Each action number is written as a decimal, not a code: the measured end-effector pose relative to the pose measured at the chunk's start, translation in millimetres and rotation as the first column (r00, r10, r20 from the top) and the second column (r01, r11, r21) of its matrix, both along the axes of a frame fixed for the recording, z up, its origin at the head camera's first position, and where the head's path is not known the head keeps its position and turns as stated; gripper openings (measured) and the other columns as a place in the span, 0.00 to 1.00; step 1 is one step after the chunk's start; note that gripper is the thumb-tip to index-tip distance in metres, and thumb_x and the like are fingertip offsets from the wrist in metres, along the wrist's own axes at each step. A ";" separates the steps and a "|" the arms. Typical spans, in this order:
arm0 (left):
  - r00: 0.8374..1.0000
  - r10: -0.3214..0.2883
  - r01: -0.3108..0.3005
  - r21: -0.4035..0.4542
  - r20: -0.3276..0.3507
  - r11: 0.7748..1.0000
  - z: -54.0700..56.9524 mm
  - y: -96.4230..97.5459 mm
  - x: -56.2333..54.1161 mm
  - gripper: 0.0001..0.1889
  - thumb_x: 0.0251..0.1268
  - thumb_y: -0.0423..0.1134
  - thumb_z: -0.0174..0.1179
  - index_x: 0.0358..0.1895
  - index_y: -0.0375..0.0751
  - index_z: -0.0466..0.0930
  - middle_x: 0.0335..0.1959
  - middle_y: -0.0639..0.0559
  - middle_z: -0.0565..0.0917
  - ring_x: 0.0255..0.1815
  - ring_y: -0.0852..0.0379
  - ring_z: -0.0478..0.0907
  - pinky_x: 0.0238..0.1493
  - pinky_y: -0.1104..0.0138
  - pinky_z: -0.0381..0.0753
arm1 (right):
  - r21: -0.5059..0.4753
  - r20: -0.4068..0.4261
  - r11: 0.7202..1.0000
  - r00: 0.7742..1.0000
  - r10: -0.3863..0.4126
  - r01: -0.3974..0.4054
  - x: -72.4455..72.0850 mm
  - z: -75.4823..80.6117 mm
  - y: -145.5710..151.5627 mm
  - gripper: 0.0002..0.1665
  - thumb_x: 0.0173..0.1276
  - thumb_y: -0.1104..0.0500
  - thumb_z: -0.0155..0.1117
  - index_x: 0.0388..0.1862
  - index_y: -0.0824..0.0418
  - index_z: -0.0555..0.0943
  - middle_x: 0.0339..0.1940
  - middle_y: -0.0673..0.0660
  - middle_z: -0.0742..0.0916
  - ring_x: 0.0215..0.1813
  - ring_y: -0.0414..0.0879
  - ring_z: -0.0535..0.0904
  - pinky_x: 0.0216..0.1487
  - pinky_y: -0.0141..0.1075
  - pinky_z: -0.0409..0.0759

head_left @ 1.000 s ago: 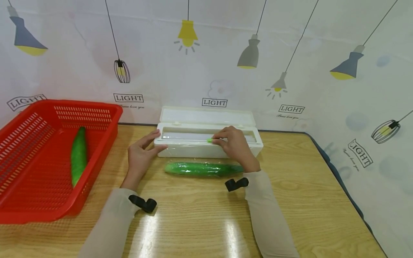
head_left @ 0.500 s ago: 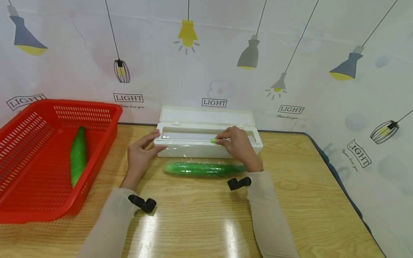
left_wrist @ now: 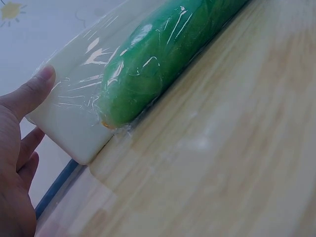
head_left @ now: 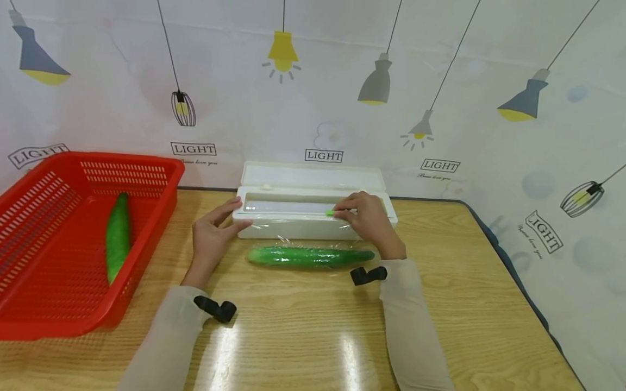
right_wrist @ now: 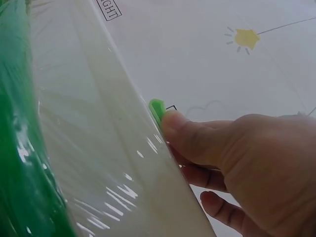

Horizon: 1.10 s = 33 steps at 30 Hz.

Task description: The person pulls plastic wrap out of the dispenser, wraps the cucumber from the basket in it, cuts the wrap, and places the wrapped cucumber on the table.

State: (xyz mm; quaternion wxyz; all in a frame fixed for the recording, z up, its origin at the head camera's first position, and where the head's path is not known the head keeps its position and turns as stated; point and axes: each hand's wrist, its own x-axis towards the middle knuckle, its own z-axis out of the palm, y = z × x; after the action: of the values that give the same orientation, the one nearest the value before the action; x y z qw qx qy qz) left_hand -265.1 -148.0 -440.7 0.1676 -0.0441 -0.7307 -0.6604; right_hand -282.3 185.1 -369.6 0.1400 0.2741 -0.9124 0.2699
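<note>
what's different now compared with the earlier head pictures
The right hand, pinching the green slider, has moved rightward along the white box. Nothing was newly gripped or let go. The left hand still holds the box's left end; the film-covered cucumber and red basket look unmoved.

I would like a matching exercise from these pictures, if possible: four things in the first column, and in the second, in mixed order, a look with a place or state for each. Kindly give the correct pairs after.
Things
1. Slider
2. Box
3. Basket
4. Film

Descriptions
A. Red, with slotted walls
B. Clear, over a cucumber
C. White, with its lid open
D. Bright green, at the front edge of a white container's top

Pairs: 1-D, 2-C, 3-A, 4-B
</note>
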 end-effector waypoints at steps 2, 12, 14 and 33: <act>1.000 0.001 -0.001 0.001 -0.002 1.000 0.4 0.2 0.5 0.27 0.44 0.43 0.76 0.53 0.48 0.84 0.56 0.58 0.80 0.60 0.63 0.73 0.57 0.65 0.71 | -0.009 0.005 1.000 1.000 -0.003 0.003 0.0 0.1 2.6 0.07 0.60 0.60 0.70 0.36 0.61 0.89 0.35 0.55 0.88 0.40 0.51 0.79 0.46 0.45 0.76; 1.000 0.001 -0.001 0.014 -0.001 1.000 2.9 0.7 2.1 0.28 0.43 0.42 0.77 0.53 0.47 0.84 0.56 0.57 0.80 0.60 0.62 0.73 0.57 0.65 0.71 | -0.021 0.026 1.000 1.000 -0.002 0.003 -1.4 -1.0 11.2 0.08 0.60 0.59 0.70 0.36 0.61 0.89 0.35 0.55 0.88 0.37 0.49 0.79 0.49 0.46 0.75; 1.000 0.000 0.000 0.012 0.000 1.000 2.8 0.7 1.9 0.28 0.43 0.42 0.77 0.53 0.47 0.84 0.56 0.58 0.80 0.60 0.63 0.73 0.57 0.66 0.71 | -0.017 0.027 1.000 1.000 -0.007 0.007 -0.9 -1.0 13.2 0.08 0.61 0.58 0.70 0.37 0.61 0.89 0.35 0.55 0.88 0.36 0.49 0.79 0.49 0.46 0.75; 1.000 0.005 -0.005 -0.023 0.015 1.000 2.6 -0.3 1.5 0.27 0.45 0.46 0.76 0.54 0.50 0.83 0.56 0.59 0.80 0.60 0.64 0.73 0.60 0.67 0.69 | 0.014 0.034 0.999 0.998 -0.053 0.052 2.2 -1.0 33.6 0.09 0.62 0.58 0.69 0.38 0.61 0.89 0.35 0.55 0.88 0.32 0.47 0.77 0.34 0.41 0.73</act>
State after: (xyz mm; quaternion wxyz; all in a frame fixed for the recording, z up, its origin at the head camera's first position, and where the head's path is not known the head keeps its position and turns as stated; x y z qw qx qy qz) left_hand -263.5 -148.2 -438.1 0.1632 -0.0391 -0.7394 -0.6520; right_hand -280.1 218.7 -370.5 0.1294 0.2462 -0.9233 0.2650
